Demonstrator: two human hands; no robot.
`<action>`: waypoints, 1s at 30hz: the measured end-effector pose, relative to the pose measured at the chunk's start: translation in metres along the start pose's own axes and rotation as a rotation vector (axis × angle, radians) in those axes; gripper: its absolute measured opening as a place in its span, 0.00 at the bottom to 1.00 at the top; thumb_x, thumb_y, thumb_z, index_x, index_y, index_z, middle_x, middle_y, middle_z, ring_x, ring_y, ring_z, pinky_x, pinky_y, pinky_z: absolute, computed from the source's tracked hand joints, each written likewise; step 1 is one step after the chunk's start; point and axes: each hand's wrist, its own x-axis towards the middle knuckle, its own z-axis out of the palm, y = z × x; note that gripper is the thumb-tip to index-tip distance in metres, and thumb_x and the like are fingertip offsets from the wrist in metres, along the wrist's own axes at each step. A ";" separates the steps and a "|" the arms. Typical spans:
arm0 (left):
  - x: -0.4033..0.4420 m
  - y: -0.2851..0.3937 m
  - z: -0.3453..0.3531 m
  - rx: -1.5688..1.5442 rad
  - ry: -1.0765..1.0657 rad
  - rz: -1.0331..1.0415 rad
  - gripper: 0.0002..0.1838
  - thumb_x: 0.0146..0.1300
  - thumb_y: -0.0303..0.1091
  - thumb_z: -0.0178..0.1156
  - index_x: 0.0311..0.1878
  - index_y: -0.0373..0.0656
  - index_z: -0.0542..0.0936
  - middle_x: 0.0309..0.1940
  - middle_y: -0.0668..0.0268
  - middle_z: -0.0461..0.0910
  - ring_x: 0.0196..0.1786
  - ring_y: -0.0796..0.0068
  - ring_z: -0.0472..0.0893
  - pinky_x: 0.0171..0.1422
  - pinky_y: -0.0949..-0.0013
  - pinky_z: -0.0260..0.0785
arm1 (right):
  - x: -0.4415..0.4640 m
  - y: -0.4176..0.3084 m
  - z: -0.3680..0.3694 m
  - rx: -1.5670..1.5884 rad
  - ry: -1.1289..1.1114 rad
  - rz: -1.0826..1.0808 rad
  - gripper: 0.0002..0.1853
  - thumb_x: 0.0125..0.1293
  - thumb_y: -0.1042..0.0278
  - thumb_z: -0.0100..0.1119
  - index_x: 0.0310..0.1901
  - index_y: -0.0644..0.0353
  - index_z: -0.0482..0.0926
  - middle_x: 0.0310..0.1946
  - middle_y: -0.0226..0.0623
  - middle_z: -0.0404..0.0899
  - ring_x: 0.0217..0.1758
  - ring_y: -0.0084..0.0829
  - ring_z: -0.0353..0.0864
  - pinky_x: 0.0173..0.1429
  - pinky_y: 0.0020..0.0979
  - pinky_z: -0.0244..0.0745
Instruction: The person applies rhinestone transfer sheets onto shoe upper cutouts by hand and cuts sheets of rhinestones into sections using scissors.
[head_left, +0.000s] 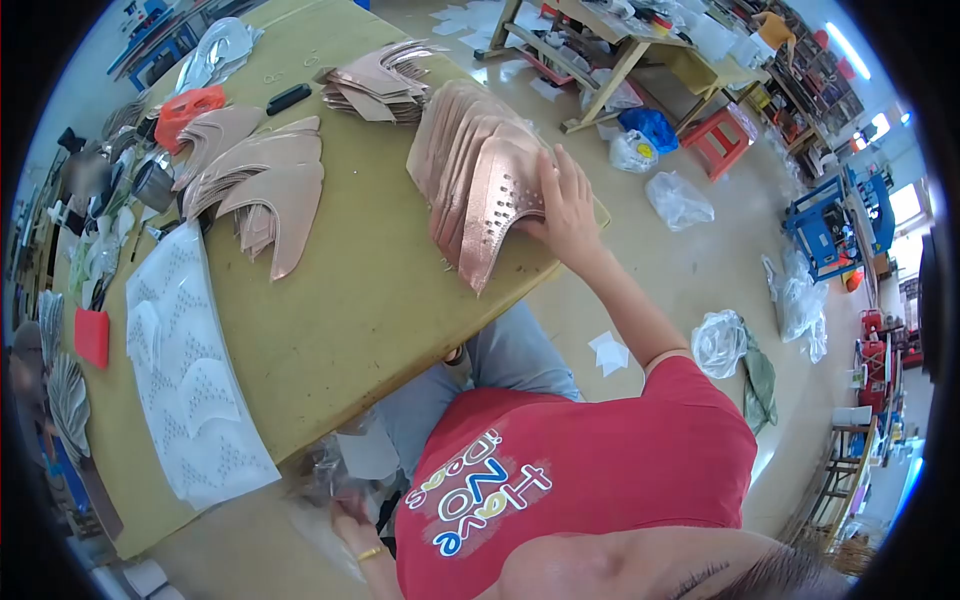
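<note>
Several stacks of curved, rose-gold sheet pieces rest on the olive-green table (350,330), which serves as reference for all positions below.

Main item: perforated stack (495,195), located on the table close to its right-hand corner. Pieces are layered on a slant, with edges stepped like fanned pages. Surface is smooth with a metallic sheen; base material cannot be confirmed. The outermost piece is crescent-shaped, tapers to a point towards the table's near edge, and carries rows of small round holes.

Right hand (572,195): at the table's right-hand corner, fingers extended and slightly parted, laid against the outer face of the perforated stack. Thumb sits by the inner curve; a firm grip cannot be confirmed.

Left hand (352,522): below the table's near edge, beside crumpled clear film (322,465). Fingers are blurred; how far they are open, and whether they hold the film, cannot be told.

Further items: a second stack (375,85), ragged-edged, at the table's right side, farther up; a fanned group (290,195) of plain, horn-shaped pieces towards the table's left side; a long white sheet (205,445) with grey dotted patterns, flat along the table's left part; a crinkled orange-red plastic bag (188,112) and a black oblong case (289,98), both in the table's far half.
</note>
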 end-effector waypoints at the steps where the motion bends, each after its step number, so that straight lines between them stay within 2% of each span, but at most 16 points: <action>1: 0.024 -0.003 -0.008 -0.015 0.040 0.084 0.09 0.73 0.36 0.52 0.50 0.46 0.77 0.50 0.66 0.81 0.47 0.70 0.81 0.50 0.65 0.73 | -0.001 -0.004 0.002 -0.017 0.008 -0.029 0.57 0.41 0.69 0.77 0.75 0.59 0.54 0.68 0.52 0.63 0.70 0.56 0.62 0.67 0.50 0.64; 3: 0.081 0.001 0.003 -0.244 0.070 0.115 0.13 0.75 0.44 0.51 0.52 0.46 0.75 0.48 0.66 0.81 0.52 0.68 0.79 0.61 0.63 0.70 | -0.002 -0.006 0.010 -0.008 -0.041 0.006 0.54 0.45 0.72 0.74 0.75 0.59 0.54 0.69 0.54 0.61 0.71 0.57 0.60 0.69 0.50 0.63; 5: 0.008 0.020 0.091 -0.118 0.004 0.366 0.15 0.69 0.32 0.54 0.57 0.42 0.71 0.50 0.62 0.80 0.51 0.66 0.80 0.55 0.59 0.72 | -0.004 0.000 0.025 -0.022 -0.042 0.056 0.51 0.48 0.76 0.71 0.75 0.59 0.54 0.70 0.56 0.59 0.72 0.57 0.60 0.70 0.50 0.62; 7: -0.029 0.037 0.142 -0.137 -0.070 0.365 0.19 0.67 0.32 0.55 0.60 0.40 0.70 0.55 0.60 0.77 0.55 0.65 0.79 0.61 0.56 0.69 | 0.000 0.013 0.050 -0.041 0.010 0.100 0.48 0.50 0.80 0.66 0.75 0.59 0.55 0.69 0.57 0.59 0.71 0.58 0.61 0.70 0.50 0.62; 10: -0.036 0.038 0.134 -0.382 -0.329 0.235 0.23 0.68 0.33 0.55 0.65 0.39 0.67 0.63 0.59 0.72 0.58 0.61 0.78 0.62 0.54 0.69 | 0.031 -0.010 0.039 0.036 0.151 0.200 0.46 0.51 0.86 0.59 0.74 0.59 0.56 0.67 0.57 0.61 0.70 0.59 0.62 0.69 0.49 0.64; 13: -0.064 0.034 0.134 -0.096 -0.220 0.392 0.27 0.69 0.35 0.54 0.69 0.39 0.65 0.69 0.59 0.66 0.60 0.57 0.76 0.61 0.55 0.70 | 0.030 -0.010 0.049 0.051 0.173 0.148 0.45 0.50 0.87 0.58 0.74 0.60 0.56 0.65 0.57 0.64 0.70 0.59 0.62 0.69 0.49 0.64; 16: -0.044 0.014 0.122 0.519 -0.016 0.837 0.29 0.68 0.39 0.56 0.70 0.39 0.66 0.59 0.56 0.77 0.52 0.55 0.81 0.53 0.58 0.74 | 0.013 0.000 0.057 -0.035 0.150 0.120 0.44 0.50 0.87 0.57 0.73 0.61 0.58 0.67 0.57 0.63 0.71 0.60 0.61 0.72 0.50 0.61; 18: -0.081 0.036 0.125 1.064 0.062 0.904 0.25 0.67 0.39 0.58 0.65 0.40 0.72 0.46 0.54 0.82 0.43 0.53 0.83 0.47 0.59 0.74 | 0.010 0.002 0.060 -0.087 0.041 0.117 0.42 0.50 0.86 0.58 0.71 0.65 0.59 0.69 0.56 0.62 0.74 0.60 0.58 0.75 0.50 0.57; 19: -0.100 0.050 0.129 1.344 0.126 0.897 0.23 0.66 0.39 0.59 0.62 0.40 0.75 0.39 0.53 0.85 0.38 0.53 0.83 0.44 0.60 0.75 | 0.011 0.004 0.064 0.031 0.165 0.092 0.41 0.51 0.85 0.58 0.71 0.67 0.59 0.69 0.55 0.63 0.74 0.58 0.58 0.76 0.50 0.56; 20: -0.100 0.056 0.125 1.409 0.189 1.051 0.18 0.64 0.40 0.64 0.53 0.42 0.82 0.25 0.55 0.83 0.29 0.53 0.82 0.36 0.59 0.73 | 0.016 0.004 0.063 0.021 0.171 0.113 0.41 0.52 0.85 0.57 0.71 0.67 0.59 0.69 0.55 0.63 0.73 0.59 0.59 0.76 0.50 0.56; 21: -0.110 0.071 0.124 1.317 0.134 1.002 0.16 0.63 0.39 0.64 0.51 0.42 0.83 0.25 0.55 0.83 0.28 0.54 0.82 0.36 0.60 0.73 | 0.023 -0.004 0.054 0.063 0.199 0.092 0.48 0.47 0.85 0.61 0.74 0.59 0.57 0.70 0.64 0.58 0.72 0.62 0.60 0.74 0.50 0.57; 23: -0.137 0.112 0.140 1.107 -0.014 0.933 0.14 0.62 0.38 0.66 0.48 0.42 0.85 0.25 0.57 0.83 0.28 0.58 0.82 0.35 0.61 0.72 | 0.024 -0.012 0.049 -0.048 0.113 0.133 0.52 0.47 0.79 0.68 0.76 0.56 0.54 0.74 0.59 0.52 0.76 0.60 0.53 0.74 0.58 0.52; 25: -0.145 0.147 0.157 1.061 -0.058 1.050 0.15 0.61 0.36 0.67 0.50 0.41 0.84 0.24 0.58 0.82 0.28 0.61 0.81 0.35 0.61 0.72 | 0.018 -0.028 0.025 -0.224 -0.009 0.229 0.53 0.48 0.75 0.71 0.77 0.54 0.52 0.76 0.56 0.48 0.78 0.59 0.48 0.74 0.63 0.49; 28: -0.129 0.195 0.203 1.080 -0.121 1.375 0.13 0.62 0.33 0.65 0.49 0.41 0.84 0.29 0.59 0.83 0.32 0.63 0.81 0.40 0.62 0.72 | -0.001 -0.029 0.011 -0.222 -0.051 0.289 0.55 0.50 0.70 0.74 0.77 0.54 0.49 0.78 0.52 0.45 0.80 0.57 0.43 0.73 0.68 0.45; 29: -0.113 0.205 0.222 1.086 -0.159 1.475 0.13 0.62 0.33 0.65 0.48 0.41 0.84 0.31 0.59 0.83 0.34 0.62 0.81 0.41 0.62 0.73 | -0.006 -0.029 0.007 -0.167 0.020 0.267 0.54 0.51 0.70 0.74 0.77 0.55 0.50 0.77 0.53 0.46 0.80 0.57 0.45 0.73 0.66 0.46; 30: -0.104 0.213 0.249 1.086 -0.235 1.470 0.12 0.62 0.34 0.64 0.46 0.41 0.84 0.32 0.59 0.83 0.36 0.62 0.82 0.42 0.62 0.73 | -0.011 -0.032 0.004 -0.114 0.089 0.243 0.52 0.53 0.70 0.74 0.77 0.56 0.51 0.76 0.53 0.47 0.79 0.57 0.46 0.74 0.64 0.47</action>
